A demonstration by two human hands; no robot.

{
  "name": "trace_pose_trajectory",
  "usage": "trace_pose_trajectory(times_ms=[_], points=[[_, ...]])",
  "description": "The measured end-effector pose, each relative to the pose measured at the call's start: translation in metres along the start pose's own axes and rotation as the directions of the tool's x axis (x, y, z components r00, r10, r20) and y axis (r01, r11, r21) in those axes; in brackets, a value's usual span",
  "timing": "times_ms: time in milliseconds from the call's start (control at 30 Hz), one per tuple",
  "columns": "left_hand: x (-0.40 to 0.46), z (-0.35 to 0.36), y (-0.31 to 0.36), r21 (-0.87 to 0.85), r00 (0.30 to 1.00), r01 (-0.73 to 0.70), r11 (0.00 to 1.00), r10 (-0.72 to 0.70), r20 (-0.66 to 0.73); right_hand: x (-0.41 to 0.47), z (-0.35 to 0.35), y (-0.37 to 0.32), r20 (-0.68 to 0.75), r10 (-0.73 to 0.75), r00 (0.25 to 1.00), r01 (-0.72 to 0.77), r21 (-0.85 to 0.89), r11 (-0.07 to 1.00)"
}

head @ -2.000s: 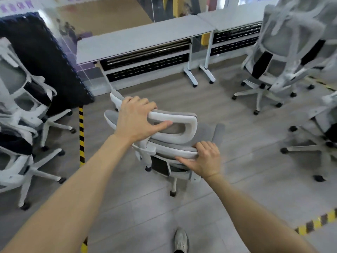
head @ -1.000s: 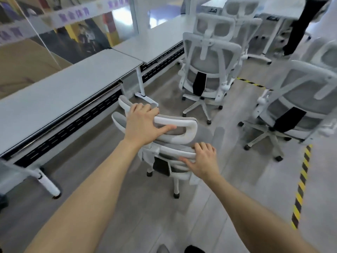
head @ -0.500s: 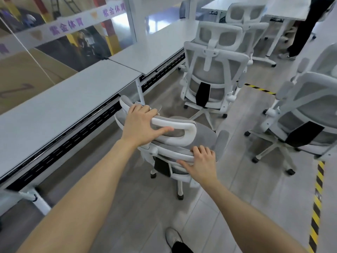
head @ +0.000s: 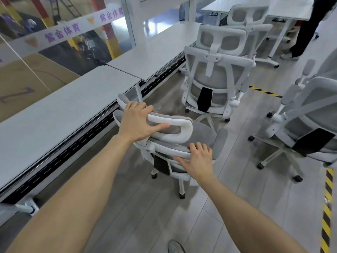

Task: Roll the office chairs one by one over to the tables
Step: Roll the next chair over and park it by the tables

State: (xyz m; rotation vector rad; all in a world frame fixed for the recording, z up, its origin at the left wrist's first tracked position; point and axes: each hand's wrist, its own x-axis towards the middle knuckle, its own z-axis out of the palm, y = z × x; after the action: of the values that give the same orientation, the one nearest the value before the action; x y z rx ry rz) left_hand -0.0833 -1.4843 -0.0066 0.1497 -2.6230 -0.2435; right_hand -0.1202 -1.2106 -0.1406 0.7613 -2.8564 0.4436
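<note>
Fingers point(head: 138, 106) of both outstretched arms around chair point(head: 175, 128)

The bystander point(head: 308, 26) and right-hand chair point(head: 310, 125) are cut off.

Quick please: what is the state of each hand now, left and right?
Left hand: closed, gripping the headrest of the office chair.
Right hand: closed, gripping the top edge of the chair's backrest.

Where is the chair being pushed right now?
In the head view the chair sits centre frame, gripped by the left hand and right hand, beside the long table on its left.
</note>
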Motion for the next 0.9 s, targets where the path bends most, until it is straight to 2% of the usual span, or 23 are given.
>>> trace_pose_trajectory(times_ms=[367, 533, 733, 900], points=[[0.019, 0.001, -0.009, 0.028, 0.999, -0.002, 1.000, 0.001, 0.042, 0.020, 0.002, -0.005, 0.019, 0.014, 1.000, -0.014, -0.013, 1.000], [0.025, -0.007, -0.004, 0.121, 0.996, -0.020, 0.992, 0.009, 0.093, 0.028, -0.003, -0.007, 0.038, 0.022, 0.999, -0.022, 0.006, 1.000], [0.014, -0.014, 0.023, 0.203, 0.988, 0.052, 0.978, -0.081, 0.134, 0.030, -0.016, -0.010, 0.097, 0.027, 0.995, -0.026, -0.008, 1.000], [-0.013, -0.032, 0.038, 0.259, 0.971, -0.034, 0.965, -0.029, 0.236, 0.030, -0.028, -0.010, 0.144, 0.008, 0.990, -0.005, -0.019, 1.000]])
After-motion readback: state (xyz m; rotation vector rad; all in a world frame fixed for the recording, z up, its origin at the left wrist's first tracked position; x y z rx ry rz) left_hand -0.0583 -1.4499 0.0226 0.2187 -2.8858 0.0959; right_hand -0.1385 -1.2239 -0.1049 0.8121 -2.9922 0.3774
